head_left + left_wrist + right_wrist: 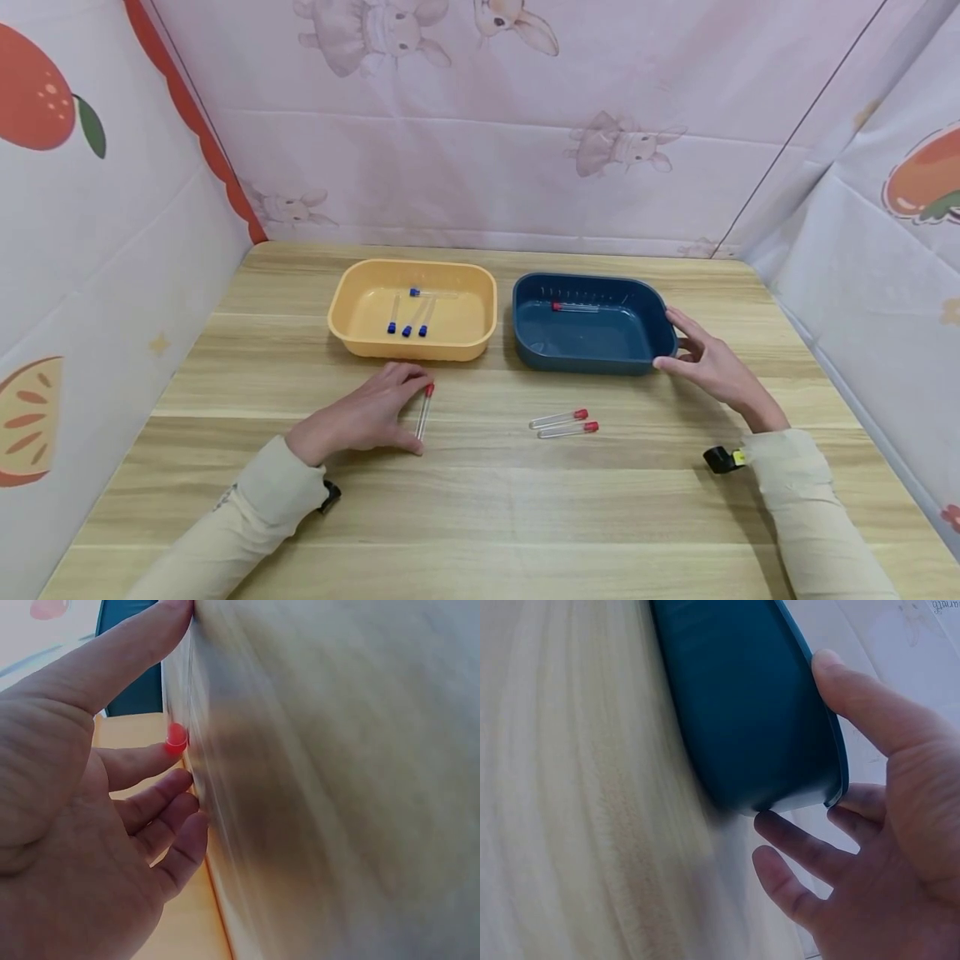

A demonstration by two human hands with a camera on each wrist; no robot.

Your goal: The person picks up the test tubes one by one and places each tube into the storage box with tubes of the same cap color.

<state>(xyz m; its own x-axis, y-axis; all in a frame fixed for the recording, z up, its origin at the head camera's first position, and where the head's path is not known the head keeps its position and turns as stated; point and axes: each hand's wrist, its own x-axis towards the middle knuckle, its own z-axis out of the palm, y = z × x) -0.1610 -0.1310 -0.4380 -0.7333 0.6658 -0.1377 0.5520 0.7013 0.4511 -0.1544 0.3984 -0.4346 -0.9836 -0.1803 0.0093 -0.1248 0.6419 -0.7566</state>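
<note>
My left hand (369,414) spans a glass test tube (424,415) with a red cap, the index finger at the cap and the thumb at the other end. In the left wrist view the red cap (176,739) shows against the index fingertip. My right hand (716,371) holds the right end of a dark blue bin (585,364), thumb on its near corner and fingers along the end wall. The right wrist view shows the thumb at the bin's rim (831,712). One red-capped tube (576,307) lies inside the blue bin.
A yellow bin (412,350) stands left of the blue one, with several blue-capped tubes (422,330) inside. Two red-capped tubes (567,430) lie side by side on the wooden table (525,517) in front of the blue bin. Printed cloth walls (480,183) enclose the table.
</note>
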